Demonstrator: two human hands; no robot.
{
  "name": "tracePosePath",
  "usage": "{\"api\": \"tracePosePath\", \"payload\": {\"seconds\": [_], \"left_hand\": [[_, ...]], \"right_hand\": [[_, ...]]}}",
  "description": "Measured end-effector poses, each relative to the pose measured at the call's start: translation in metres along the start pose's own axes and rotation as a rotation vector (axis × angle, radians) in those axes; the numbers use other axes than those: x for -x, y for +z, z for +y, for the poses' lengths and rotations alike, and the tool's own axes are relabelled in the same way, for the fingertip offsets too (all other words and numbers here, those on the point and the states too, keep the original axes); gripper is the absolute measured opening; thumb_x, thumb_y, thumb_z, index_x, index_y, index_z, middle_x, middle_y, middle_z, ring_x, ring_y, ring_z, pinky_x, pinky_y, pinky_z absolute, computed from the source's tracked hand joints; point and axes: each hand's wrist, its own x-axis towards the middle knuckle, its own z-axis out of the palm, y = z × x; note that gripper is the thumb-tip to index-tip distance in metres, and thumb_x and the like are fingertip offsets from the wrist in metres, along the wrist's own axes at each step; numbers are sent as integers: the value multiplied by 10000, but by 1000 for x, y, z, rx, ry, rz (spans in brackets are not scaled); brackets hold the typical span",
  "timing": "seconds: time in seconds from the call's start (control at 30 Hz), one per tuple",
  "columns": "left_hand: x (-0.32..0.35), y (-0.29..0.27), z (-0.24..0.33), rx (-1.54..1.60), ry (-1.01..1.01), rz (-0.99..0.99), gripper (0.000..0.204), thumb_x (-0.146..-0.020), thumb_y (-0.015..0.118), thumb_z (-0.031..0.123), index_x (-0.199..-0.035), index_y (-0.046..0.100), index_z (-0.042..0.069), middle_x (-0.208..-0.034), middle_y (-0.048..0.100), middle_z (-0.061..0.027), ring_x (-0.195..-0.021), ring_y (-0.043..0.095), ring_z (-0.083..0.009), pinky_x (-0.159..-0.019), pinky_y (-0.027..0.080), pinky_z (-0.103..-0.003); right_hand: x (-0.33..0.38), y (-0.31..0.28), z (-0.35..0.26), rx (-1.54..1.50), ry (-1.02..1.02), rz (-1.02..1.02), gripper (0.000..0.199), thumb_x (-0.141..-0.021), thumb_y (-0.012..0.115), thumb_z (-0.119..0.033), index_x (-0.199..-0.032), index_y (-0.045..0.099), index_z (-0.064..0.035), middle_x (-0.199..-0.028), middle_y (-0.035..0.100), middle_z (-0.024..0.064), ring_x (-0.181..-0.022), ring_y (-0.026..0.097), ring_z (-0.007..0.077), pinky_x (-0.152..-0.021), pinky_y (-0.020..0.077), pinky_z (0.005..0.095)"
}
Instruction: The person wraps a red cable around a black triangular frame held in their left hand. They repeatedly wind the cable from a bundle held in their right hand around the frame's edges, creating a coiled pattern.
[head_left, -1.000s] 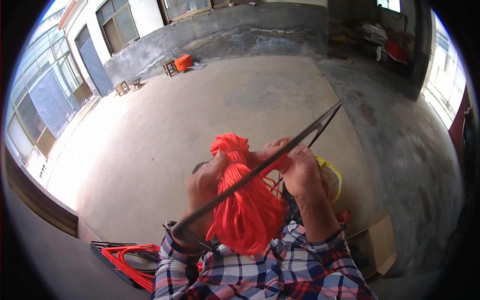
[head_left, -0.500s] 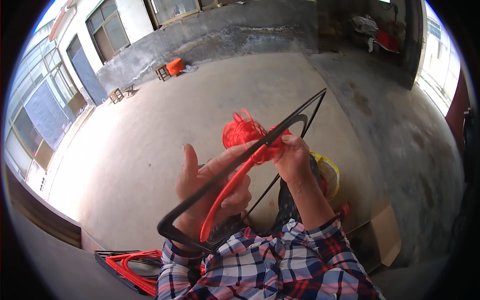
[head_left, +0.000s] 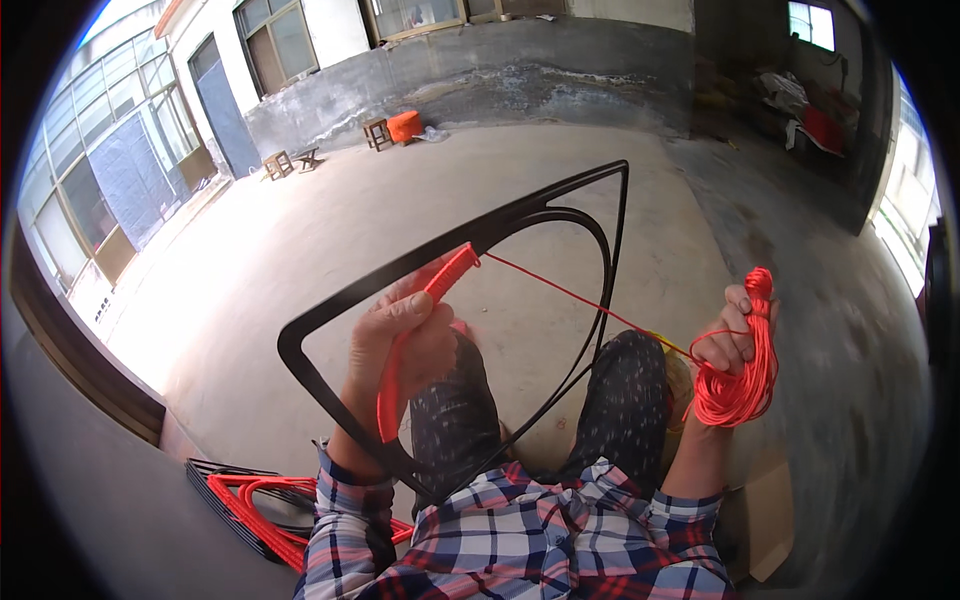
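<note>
My left hand [head_left: 400, 330] is closed around a red-wrapped strip [head_left: 450, 272] on a black triangular frame [head_left: 350, 302]. The frame, with a curved band inside it, stands tilted above my lap. Tight coils of red cord cover the strip. A single taut line runs from the strip's upper end across the frame's opening to my right hand [head_left: 725, 345]. There, out to the right, my fingers are wrapped round a looped bundle of red cord [head_left: 748, 395]. Part of the left fingers is hidden behind the strip.
Black and red frames [head_left: 260, 510] lie piled at my lower left. A cardboard box [head_left: 768, 515] sits at lower right, and a yellow-rimmed container [head_left: 680, 372] is partly hidden beside my knee. Small wooden stools [head_left: 277, 165] and an orange object [head_left: 405, 126] stand by the far wall.
My right hand has moved away from the frame to the right with the cord bundle, drawing the line out straight. The frame has turned, showing its opening more fully.
</note>
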Motion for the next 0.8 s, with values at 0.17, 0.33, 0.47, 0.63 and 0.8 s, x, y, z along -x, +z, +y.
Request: {"api": "tracePosePath", "payload": {"seconds": [0.17,0.33,0.47,0.63,0.8], "left_hand": [[8,-23,11,-66,51,111,545,-989,545,204,-1473,395,2,-494,348,27,-351,283,-61,-363,234,-242],[15,-19,17,-170,39,58,525,-993,549,214,-1443,425,-27,-508,372,21,-368,305,-71,-389,241,-245],[19,3,10,-156,102,79,547,-1006,520,187,-1470,372,-61,-487,388,-4,-329,302,-74,-346,232,-248],[19,42,1,-185,157,-24,587,-941,594,180,-1446,379,-27,-522,407,-4,-366,315,-83,-389,243,-257],[5,38,-52,-247,355,-75,677,-824,549,-55,-1472,358,-14,-604,450,4,-432,374,-57,-424,279,-243]], "right_hand": [[29,-42,-8,177,125,151,469,-1091,307,-445,-1075,484,-11,-610,449,26,-427,330,116,-426,303,287],[44,-96,11,127,200,411,522,-1071,334,-494,-1037,575,-33,-604,461,22,-472,346,134,-475,334,301],[29,-103,45,94,302,328,448,-1041,440,-450,-1088,631,-48,-790,598,93,-655,544,177,-584,447,336],[-19,-36,86,847,281,523,279,-961,655,-208,-1181,640,-37,-1069,669,68,-895,637,155,-827,514,317],[-52,-16,93,816,157,490,268,-936,721,-256,-1102,667,-52,-961,687,-6,-856,630,91,-784,518,266]]}}
